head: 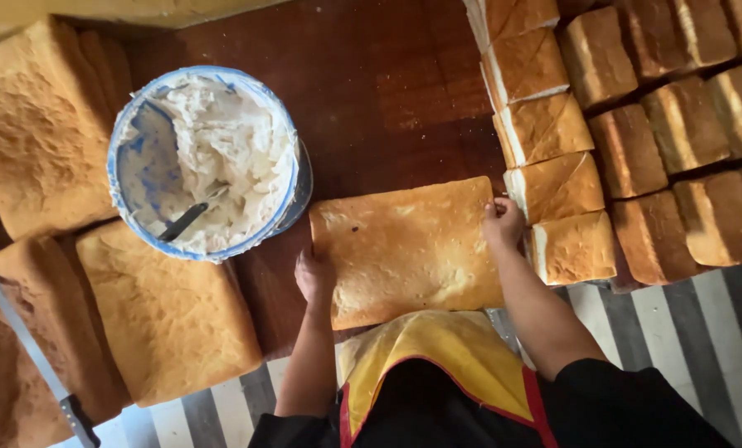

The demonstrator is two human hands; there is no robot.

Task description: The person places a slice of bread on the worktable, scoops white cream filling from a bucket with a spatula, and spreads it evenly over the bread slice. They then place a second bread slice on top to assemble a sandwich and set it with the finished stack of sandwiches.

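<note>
A flat golden-brown cake slab [404, 249] lies on the dark wooden table [387, 91] right in front of me. My left hand [313, 276] grips its left edge, fingers curled against the side. My right hand [502, 222] holds its upper right corner, next to a row of cut cake blocks [553, 187]. Left of the slab stands a blue-rimmed bucket of white cream [205, 162] with a dark-handled knife [190, 217] stuck in it.
Large square cake loaves [167, 315] crowd the left side. A long bread knife [35, 357] rests on the lower-left loaf. More cut blocks [678, 124] fill the upper right. A grey-and-white striped cloth [703, 332] covers the near edge.
</note>
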